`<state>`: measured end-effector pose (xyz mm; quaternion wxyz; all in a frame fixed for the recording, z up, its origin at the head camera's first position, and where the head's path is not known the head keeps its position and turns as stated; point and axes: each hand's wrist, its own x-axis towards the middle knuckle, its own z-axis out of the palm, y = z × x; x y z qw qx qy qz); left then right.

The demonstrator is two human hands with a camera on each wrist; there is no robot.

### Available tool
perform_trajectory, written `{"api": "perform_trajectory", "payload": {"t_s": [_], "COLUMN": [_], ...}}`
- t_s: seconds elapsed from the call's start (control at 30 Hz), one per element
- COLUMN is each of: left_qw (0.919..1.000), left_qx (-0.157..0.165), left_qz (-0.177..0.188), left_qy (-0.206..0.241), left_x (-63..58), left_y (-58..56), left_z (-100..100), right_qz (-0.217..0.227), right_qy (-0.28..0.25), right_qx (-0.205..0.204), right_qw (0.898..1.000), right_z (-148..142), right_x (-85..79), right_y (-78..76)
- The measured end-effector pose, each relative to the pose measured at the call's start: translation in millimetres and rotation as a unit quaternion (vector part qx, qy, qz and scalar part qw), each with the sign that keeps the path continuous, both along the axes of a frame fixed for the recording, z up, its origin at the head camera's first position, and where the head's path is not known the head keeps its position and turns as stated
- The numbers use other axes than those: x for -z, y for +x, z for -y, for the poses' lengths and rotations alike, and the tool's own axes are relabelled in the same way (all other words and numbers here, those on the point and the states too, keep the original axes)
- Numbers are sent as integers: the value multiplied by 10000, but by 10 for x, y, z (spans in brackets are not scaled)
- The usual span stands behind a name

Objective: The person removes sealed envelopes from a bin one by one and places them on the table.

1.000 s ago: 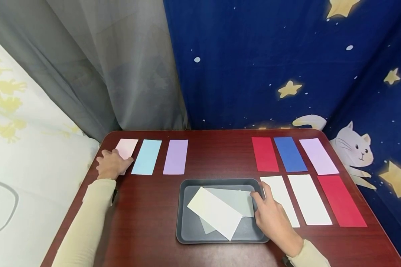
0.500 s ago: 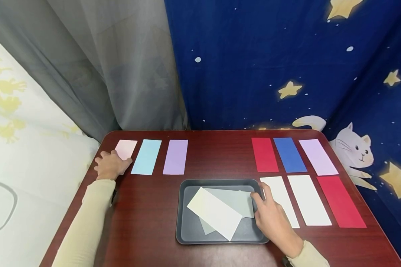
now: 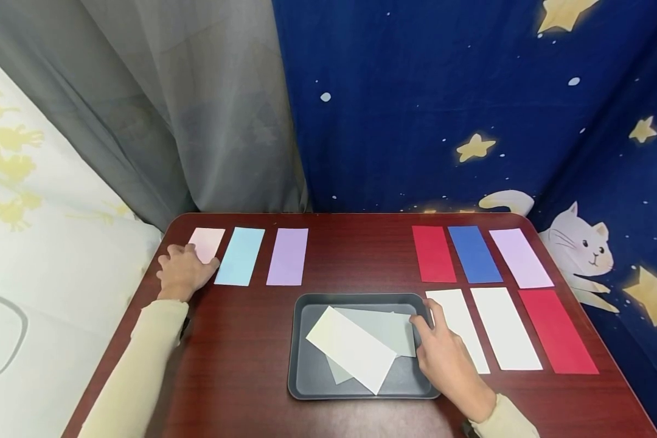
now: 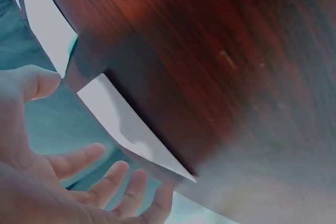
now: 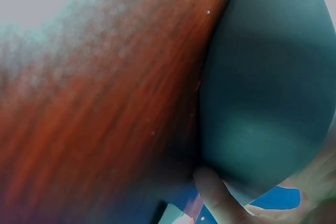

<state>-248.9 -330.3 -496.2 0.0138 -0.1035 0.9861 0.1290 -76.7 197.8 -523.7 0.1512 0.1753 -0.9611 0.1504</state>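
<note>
My left hand [image 3: 183, 272] is over the pale pink card [image 3: 207, 242] at the table's far left corner, covering its near part. In the left wrist view its fingers [image 4: 122, 178] are spread and loosely bent, and the card [image 4: 134, 129] lies flat on the table, apart from them. My right hand [image 3: 448, 353] pinches the right rim of a dark grey tray [image 3: 312, 386], the thumb toward the inside. One finger [image 5: 218, 195] presses the tray's outer wall in the right wrist view. Inside the tray, a cream-white card [image 3: 353, 350] overlaps pale grey-green cards [image 3: 380, 322].
Left of centre lie a light blue card [image 3: 239, 257] and a lilac card [image 3: 288, 257]. To the right are red [image 3: 434, 254], blue [image 3: 475, 254] and pale lilac [image 3: 521, 258] cards. Nearer are two white cards [image 3: 506, 328] and another red card [image 3: 558, 331].
My left hand shifts very slightly over the pink card, and its forearm moves a little left. My right hand and the tray stay put.
</note>
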Motion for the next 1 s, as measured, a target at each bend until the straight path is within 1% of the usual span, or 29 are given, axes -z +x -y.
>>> {"api": "perform_trajectory", "payload": {"t_s": [0.1, 0.17, 0.27, 0.37, 0.53, 0.63, 0.67, 0.73, 0.77, 0.87, 0.93, 1.0], "left_qw": [9998, 9993, 9969, 9925, 9802, 9687, 9636, 9521, 9449, 9255, 9136, 9033], "left_qx": [125, 264, 567, 910, 1465, 1835, 1985, 2284, 2440, 2864, 3133, 3392], "left_qz": [-143, -267, -529, -808, -1322, -1655, -1771, -2002, -2148, -2460, -2581, -2620], "left_qy": [-71, -80, -103, -141, -172, -233, -262, -340, -378, -321, -249, -173], "left_x": [-30, -49, -74, -90, -122, -173, -196, -245, -266, -324, -346, -356], "left_y": [38, 64, 108, 154, 237, 303, 327, 380, 406, 505, 581, 668], "left_z": [-58, -107, -186, -286, -531, -730, -801, -948, -1023, -1255, -1409, -1555], "right_qz": [13, 12, 10, 13, 19, 28, 33, 34, 36, 28, 14, 1], "right_qy": [12, 26, 45, 51, 62, 78, 79, 82, 82, 73, 70, 62], "right_qx": [-4, -3, 0, 1, 6, 13, 15, 10, 9, -5, -14, -28], "right_qw": [10000, 10000, 10000, 10000, 10000, 10000, 10000, 10000, 10000, 10000, 10000, 10000], "right_z": [1, 0, -2, -3, -2, -1, 0, 0, 1, 2, 3, 4], "right_x": [0, 0, 3, 7, 6, -1, -3, -6, -7, -8, -7, -5], "right_y": [-1, -4, -7, -7, -4, -1, 0, 1, 1, 2, 2, 1]}}
